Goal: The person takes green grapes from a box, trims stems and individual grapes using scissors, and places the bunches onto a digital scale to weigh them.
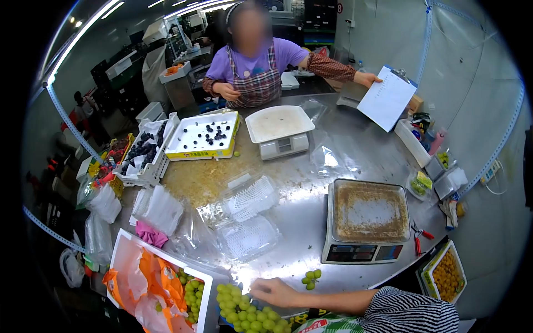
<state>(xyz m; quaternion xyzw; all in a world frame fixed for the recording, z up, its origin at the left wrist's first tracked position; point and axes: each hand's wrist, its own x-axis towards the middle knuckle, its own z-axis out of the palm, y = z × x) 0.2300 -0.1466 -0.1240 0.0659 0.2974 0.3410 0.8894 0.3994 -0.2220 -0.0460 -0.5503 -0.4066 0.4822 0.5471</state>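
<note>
My right hand (275,292) reaches in from the lower right, its fingers curled together at the upper edge of a large bunch of green grapes (250,316). What the fingertips pinch, if anything, is too small to tell. My left hand does not show. A small cluster of green grapes (311,279) lies on the metal table (300,227) to the right of my hand. Left of the bunch stands a white box (206,299) with orange wrapping (166,280) and more green grapes inside.
Two scales (369,216) (280,130), clear plastic trays (250,200), white sheets (158,208), red-handled pruners (421,238) and a tray of dark berries (202,136) are on the table. Across it, a person (252,72) holds a clipboard (387,99).
</note>
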